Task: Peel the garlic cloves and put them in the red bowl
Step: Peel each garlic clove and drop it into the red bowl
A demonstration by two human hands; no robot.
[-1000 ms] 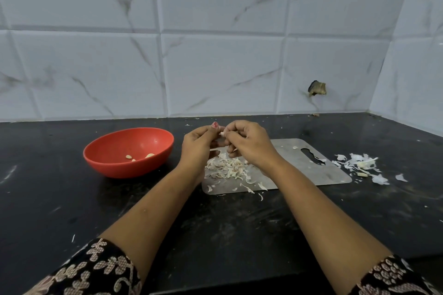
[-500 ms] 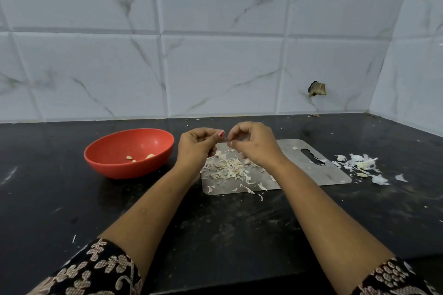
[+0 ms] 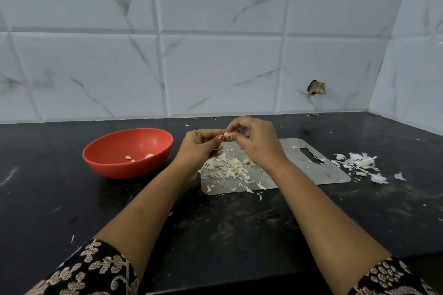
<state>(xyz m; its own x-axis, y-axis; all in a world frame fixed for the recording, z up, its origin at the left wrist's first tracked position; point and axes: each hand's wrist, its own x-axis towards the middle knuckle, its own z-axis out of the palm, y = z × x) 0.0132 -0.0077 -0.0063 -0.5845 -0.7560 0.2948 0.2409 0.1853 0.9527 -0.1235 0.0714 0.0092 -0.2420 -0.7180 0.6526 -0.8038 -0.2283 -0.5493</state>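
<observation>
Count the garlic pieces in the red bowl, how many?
3. In the red bowl, two garlic pieces lie close together at the bottom, a third just right of them. The near wall may hide more.

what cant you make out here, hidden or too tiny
Head view:
- Small garlic clove: pinched by left hand and right hand, fingertips cover most of it; peeled or not is unclear.
- Round red bowl: near wall hides part of its floor, so the clove count is unsure.
- Pale garlic-skin pile on flat steel cutting board: right hand covers its far side; any cloves underneath cannot be told.
</observation>
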